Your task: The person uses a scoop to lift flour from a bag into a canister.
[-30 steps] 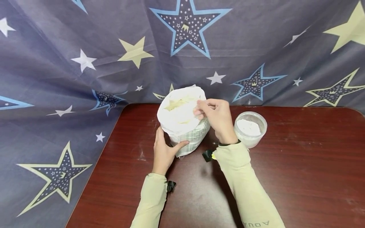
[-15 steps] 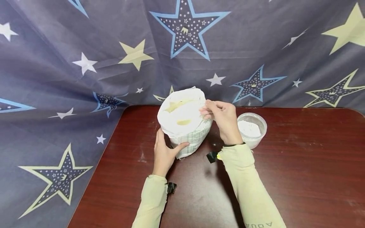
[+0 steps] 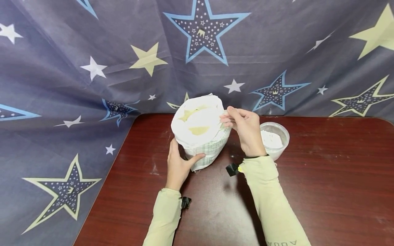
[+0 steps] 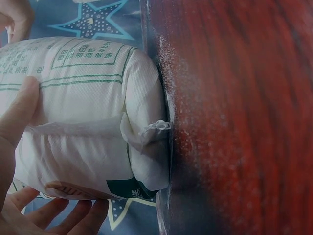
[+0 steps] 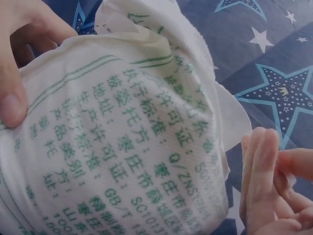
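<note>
A white woven flour bag (image 3: 204,150) with green print stands upright, its mouth (image 3: 197,118) spread wide and white inside with yellowish patches. My left hand (image 3: 178,167) grips the bag's left side, thumb across the front. In the left wrist view, that hand's fingers (image 4: 63,215) curl beneath the bag, and a loose thread shows at its base. My right hand (image 3: 244,130) pinches the right edge of the bag's mouth between thumb and fingers. From the right wrist, a white flap (image 5: 234,117) meets those fingertips (image 5: 269,142); the exact contact is partly hidden.
Right of the bag, a clear round tub (image 3: 274,140) holds white powder, partly behind my right wrist. The dark red wooden table (image 3: 332,177) carries light powdery marks. A grey-blue cloth (image 3: 123,30) with stars hangs close behind the bag.
My right hand has moved to the right, from over the mouth to its right edge. More of the yellowish patch inside shows. The left hand keeps its grip on the bag.
</note>
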Available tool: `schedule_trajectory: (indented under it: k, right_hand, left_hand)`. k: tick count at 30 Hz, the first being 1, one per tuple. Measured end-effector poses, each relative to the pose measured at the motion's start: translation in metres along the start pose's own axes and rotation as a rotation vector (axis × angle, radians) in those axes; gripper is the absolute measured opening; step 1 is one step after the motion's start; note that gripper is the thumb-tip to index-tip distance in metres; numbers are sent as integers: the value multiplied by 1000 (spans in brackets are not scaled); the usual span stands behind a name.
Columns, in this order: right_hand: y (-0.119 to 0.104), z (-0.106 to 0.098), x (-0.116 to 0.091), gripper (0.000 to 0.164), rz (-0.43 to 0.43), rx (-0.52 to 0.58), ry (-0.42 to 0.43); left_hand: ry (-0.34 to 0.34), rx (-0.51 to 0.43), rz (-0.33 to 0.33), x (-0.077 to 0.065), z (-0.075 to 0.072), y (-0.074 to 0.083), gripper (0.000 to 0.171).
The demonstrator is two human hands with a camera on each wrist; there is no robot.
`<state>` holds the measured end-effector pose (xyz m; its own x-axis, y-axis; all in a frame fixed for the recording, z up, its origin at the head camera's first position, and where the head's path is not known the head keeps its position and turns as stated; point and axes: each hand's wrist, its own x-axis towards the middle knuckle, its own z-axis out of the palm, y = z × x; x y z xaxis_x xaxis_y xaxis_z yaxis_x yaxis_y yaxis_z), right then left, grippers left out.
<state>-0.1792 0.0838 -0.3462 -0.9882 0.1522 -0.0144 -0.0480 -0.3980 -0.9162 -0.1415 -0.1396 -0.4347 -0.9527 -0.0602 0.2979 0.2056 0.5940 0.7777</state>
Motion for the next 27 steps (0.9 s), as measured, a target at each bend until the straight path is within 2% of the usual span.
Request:
schedule_trajectory:
  k: [12,27]
  right_hand:
    - [-1,-3,-2,39,7,14,6]
    - [-1,-11,-4,34,4,102,23]
  left_hand:
    - [-4,5,-6,0,0,0,105]
    - [0,8,-5,0,1,-1,106]
